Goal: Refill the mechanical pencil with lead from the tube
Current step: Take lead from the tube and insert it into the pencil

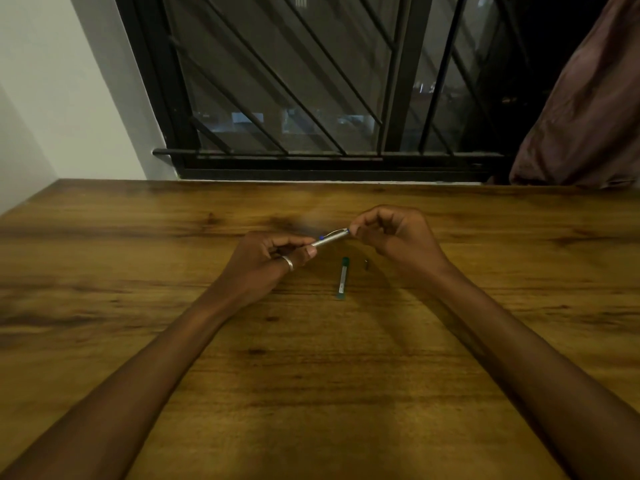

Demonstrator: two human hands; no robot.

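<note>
A silver mechanical pencil (330, 238) with blue accents is held above the wooden table, tilted up to the right. My left hand (268, 259), with a ring on one finger, grips its lower end. My right hand (394, 233) pinches at the pencil's upper end with fingertips together; whether it holds a lead there is too small to tell. The green lead tube (343, 278) lies on the table just below the pencil, between my wrists. A tiny dark piece (366, 264), perhaps a cap, lies to the right of the tube.
The wooden table (311, 375) stretches wide around my forearms. Its far edge meets a barred window (311, 98). A brownish curtain (588, 116) hangs at the back right, and a white wall (52, 98) stands on the left.
</note>
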